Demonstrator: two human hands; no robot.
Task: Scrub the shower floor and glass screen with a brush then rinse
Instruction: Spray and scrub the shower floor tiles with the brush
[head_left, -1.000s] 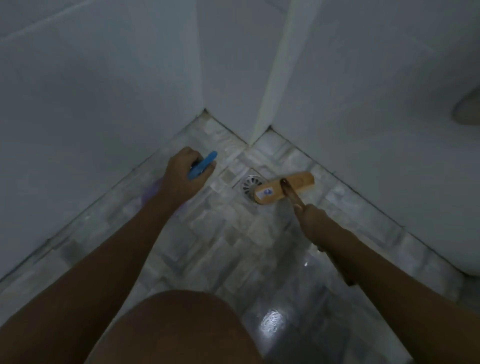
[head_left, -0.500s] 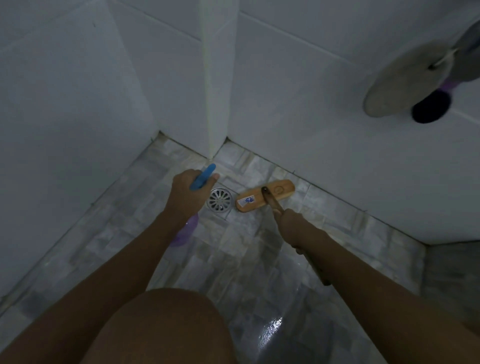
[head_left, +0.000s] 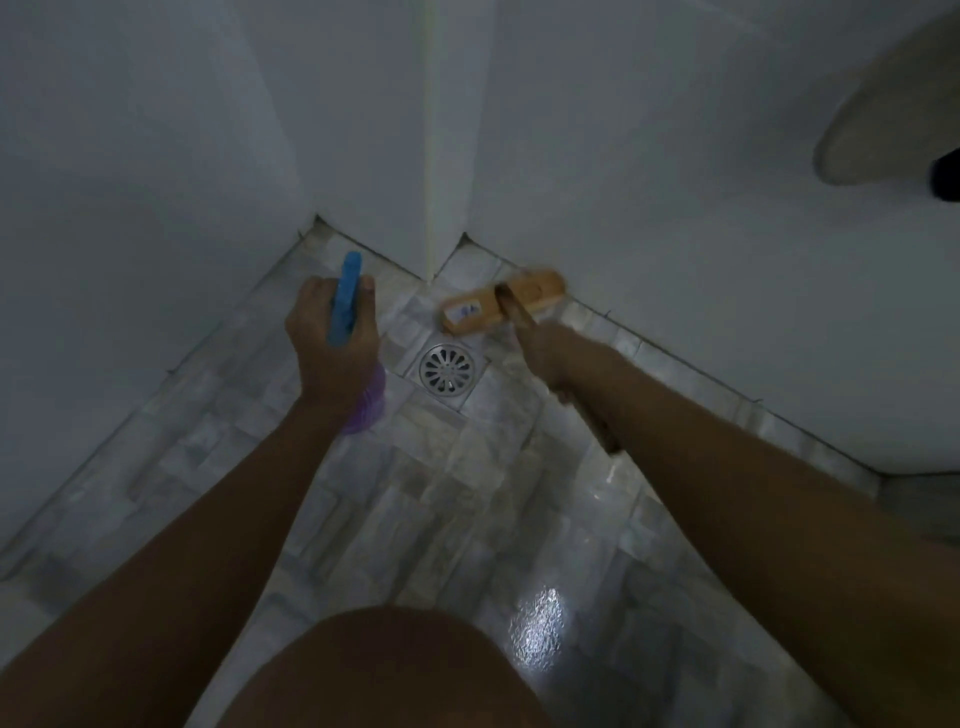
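A wooden scrubbing brush (head_left: 503, 306) lies head-down on the grey tiled shower floor (head_left: 467, 493), just beyond the round metal drain (head_left: 447, 370) and close to the wall corner. My right hand (head_left: 545, 348) grips its long wooden handle, which runs back under my forearm. My left hand (head_left: 332, 338) is closed around a spray bottle with a blue trigger top (head_left: 345, 299) and a purple body (head_left: 366, 410), held above the floor left of the drain.
White tiled walls (head_left: 156, 182) enclose the floor on the left and the back, meeting at a projecting corner (head_left: 447, 156). A round pale fixture (head_left: 883, 130) hangs at the upper right. The floor shines wet near my knee (head_left: 384, 670).
The brush head has slid away from the drain toward the wall corner. My left hand with the bottle has turned so the blue top points upward. The camera has tilted.
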